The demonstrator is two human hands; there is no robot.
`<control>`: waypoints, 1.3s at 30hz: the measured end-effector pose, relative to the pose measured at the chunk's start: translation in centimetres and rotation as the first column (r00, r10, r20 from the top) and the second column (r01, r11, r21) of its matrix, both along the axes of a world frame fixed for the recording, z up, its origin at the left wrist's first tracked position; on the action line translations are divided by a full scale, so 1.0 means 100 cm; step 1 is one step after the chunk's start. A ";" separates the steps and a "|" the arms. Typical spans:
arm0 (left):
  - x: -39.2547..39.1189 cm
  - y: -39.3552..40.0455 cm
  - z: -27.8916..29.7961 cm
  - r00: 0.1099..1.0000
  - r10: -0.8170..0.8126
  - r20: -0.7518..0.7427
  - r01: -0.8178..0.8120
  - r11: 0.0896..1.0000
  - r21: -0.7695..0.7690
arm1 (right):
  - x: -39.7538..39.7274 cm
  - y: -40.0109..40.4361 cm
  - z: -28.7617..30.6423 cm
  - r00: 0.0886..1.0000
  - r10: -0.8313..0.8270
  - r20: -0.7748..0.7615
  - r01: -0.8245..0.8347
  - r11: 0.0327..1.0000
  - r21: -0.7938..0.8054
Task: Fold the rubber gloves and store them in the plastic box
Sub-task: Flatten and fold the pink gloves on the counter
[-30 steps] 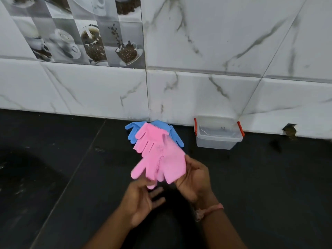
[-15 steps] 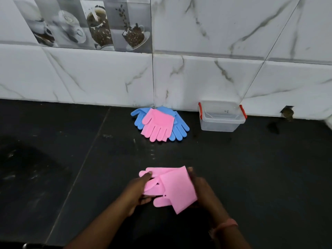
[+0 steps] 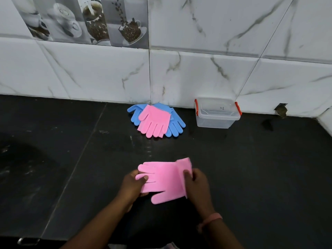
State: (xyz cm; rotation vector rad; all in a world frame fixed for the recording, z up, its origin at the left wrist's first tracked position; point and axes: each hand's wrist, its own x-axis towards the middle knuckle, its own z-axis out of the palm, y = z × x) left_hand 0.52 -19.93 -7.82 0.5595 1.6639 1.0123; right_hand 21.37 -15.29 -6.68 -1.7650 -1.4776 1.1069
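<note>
on the black counter [image 3: 251, 168] below marbled wall tiles [image 3: 206, 72], a pink glove [image 3: 162, 180] lies flat, cuff bent up; left hand [image 3: 133, 186] pinches its fingers, right hand [image 3: 196, 184] grips the cuff. clear box [image 3: 216, 114] stands beside piled gloves [image 3: 156, 121].

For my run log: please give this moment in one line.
both hands: hold pink glove | cuff partly folded | plastic box: lid on | three gloves wait

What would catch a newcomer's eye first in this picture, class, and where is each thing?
First, the pink glove at the front of the dark counter, held at its fingers by the left hand and at its cuff by the right hand. Next, the glove pile against the wall, one pink on blue ones. To its right stands the clear box with red clips.
</note>
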 end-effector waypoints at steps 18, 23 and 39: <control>-0.025 0.007 -0.008 0.395 -0.222 -0.891 0.069 0.975 -0.212 | 0.043 0.030 -0.029 0.865 -0.119 0.487 0.067 0.990 0.122; 0.013 0.026 -0.006 0.259 -0.270 -0.927 0.424 0.894 -0.142 | -0.001 0.021 -0.028 0.699 0.067 0.712 -0.290 0.937 0.197; 0.011 0.042 -0.050 0.115 -0.479 -0.870 0.589 0.738 -0.328 | -0.047 0.065 -0.034 0.751 0.167 0.638 -0.226 0.974 0.011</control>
